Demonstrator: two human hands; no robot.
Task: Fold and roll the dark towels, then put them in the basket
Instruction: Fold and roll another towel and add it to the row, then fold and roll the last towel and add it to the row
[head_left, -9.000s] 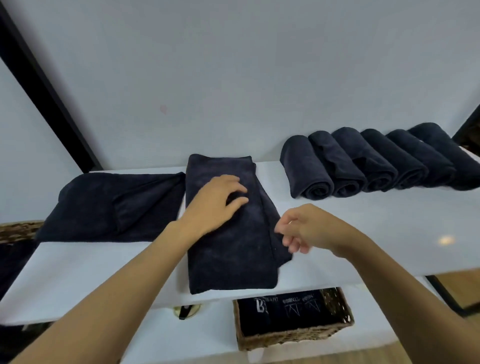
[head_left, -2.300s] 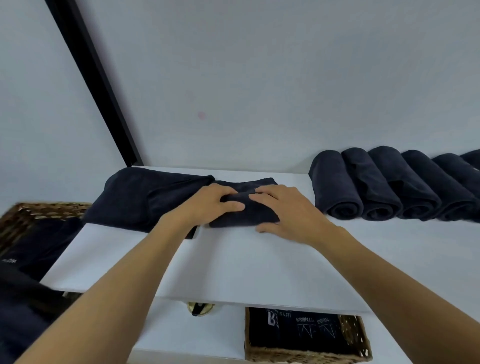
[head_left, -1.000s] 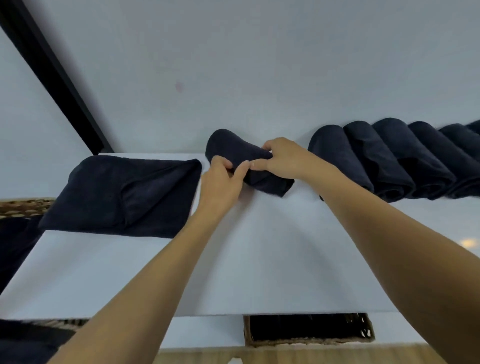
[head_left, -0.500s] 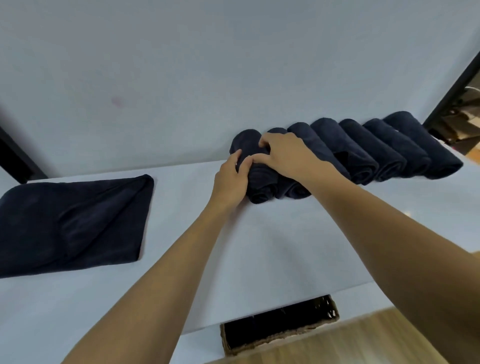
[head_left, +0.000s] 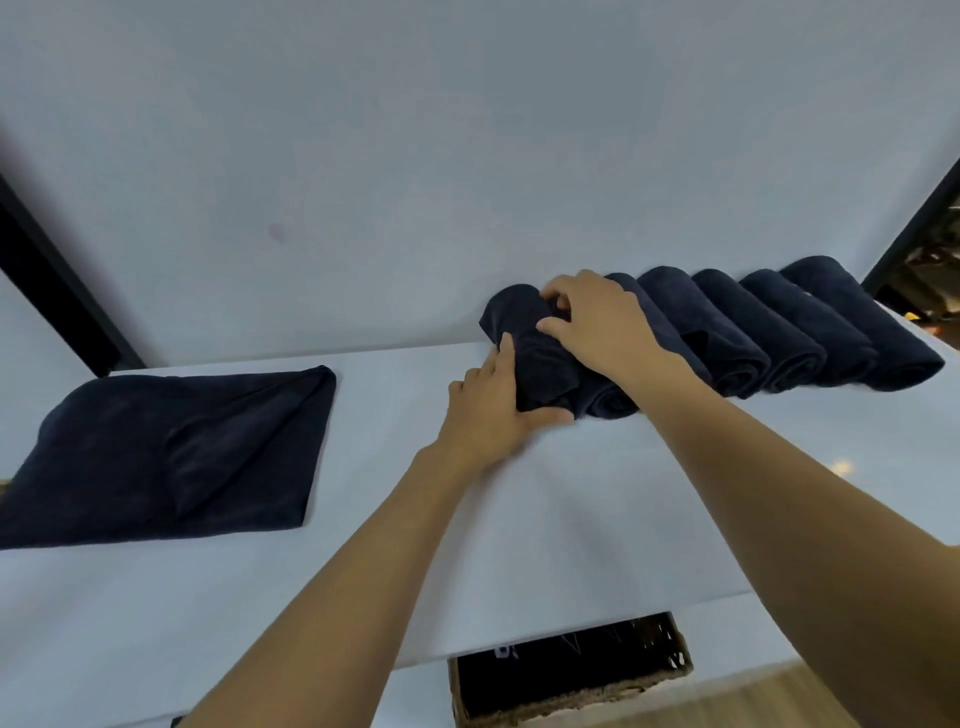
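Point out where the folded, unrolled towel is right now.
In the head view, the folded towel lies flat on the white table at far left, apart from the left hand gripping the leftmost roll.

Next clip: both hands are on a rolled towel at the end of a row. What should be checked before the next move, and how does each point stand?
1. Roll wound tight: ok where visible; the hands cover part of it.
2. Roll against the row of rolled towels: ok, it touches its neighbour.
3. Hands free: not ok; left hand and right hand grip the roll.
4. Flat towel waiting on the table: ok.
5. Room in the basket: cannot tell, mostly hidden.
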